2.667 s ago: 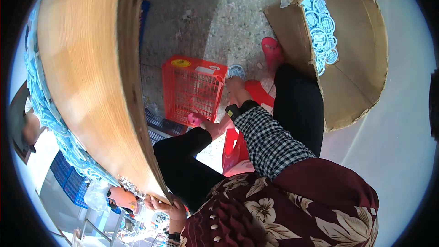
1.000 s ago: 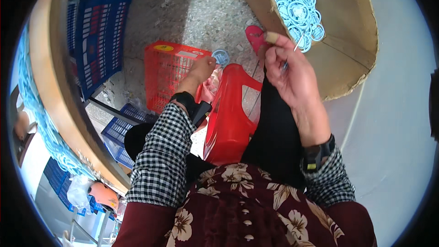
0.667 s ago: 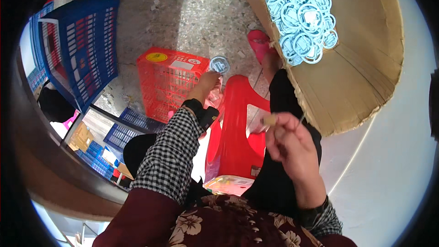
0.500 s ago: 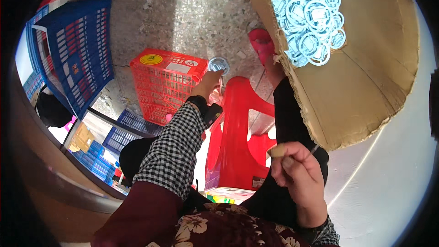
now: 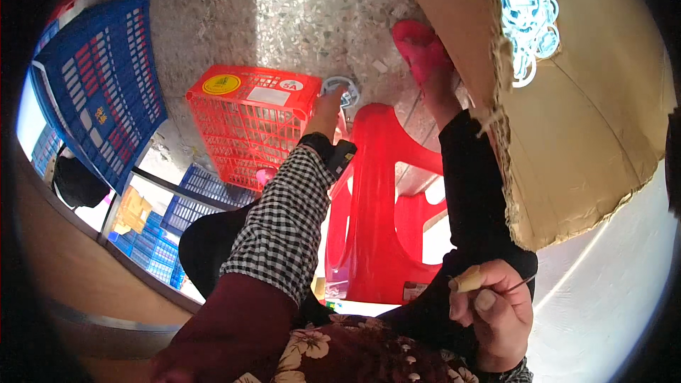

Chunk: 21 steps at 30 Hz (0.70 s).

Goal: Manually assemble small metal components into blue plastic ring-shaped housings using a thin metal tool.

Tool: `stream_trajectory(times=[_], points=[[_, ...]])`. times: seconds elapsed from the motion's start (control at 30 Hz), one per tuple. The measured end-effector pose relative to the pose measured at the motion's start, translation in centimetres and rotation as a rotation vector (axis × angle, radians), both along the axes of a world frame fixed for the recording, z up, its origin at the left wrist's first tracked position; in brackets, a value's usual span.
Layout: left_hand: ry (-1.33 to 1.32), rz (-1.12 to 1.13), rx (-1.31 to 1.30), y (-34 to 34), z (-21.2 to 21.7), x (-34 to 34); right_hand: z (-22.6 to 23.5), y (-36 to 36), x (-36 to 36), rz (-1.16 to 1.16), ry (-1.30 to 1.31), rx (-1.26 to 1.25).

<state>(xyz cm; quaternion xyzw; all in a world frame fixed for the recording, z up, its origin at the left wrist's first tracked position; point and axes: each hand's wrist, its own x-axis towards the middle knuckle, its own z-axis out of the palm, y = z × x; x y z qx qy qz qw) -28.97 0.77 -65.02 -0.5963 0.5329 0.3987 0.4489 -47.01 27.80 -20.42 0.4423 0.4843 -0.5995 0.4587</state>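
Observation:
My left hand reaches down beside the red basket, its fingers on a pale blue-grey ring-shaped plastic part. The part's lower edge is hidden behind the fingers, and the thumb is hard to see. Above my lap, my right hand is closed around a thin dark rod, which sticks out past the knuckles. A yellowish cover wraps one finger of that hand. Many similar ring parts lie heaped in the open cardboard box at the right.
The red openwork basket stands left of a red plastic stool. Farther left is a tall blue crate, with more blue crates below it. A foot in a pink shoe rests on the speckled floor.
The view has shifted, so the box sits farther right and fewer ring parts show. My left hand stays at the ring part by the basket. My right hand appears lower, the rod more visible.

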Motion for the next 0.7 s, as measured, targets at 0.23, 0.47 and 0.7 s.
stream_trajectory(times=[0.23,0.47,0.7], points=[[0.145,-0.029,0.154,1.6,10.6,5.1,0.4,-0.9,-1.4,0.174,-0.071,-0.078],[0.234,0.055,0.936,-0.7,29.1,-6.3,-0.7,-0.2,-0.4,0.541,0.270,-0.196],[0.500,0.345,1.218,6.4,36.4,-13.7,-0.7,0.0,0.1,0.694,0.396,-0.208]])
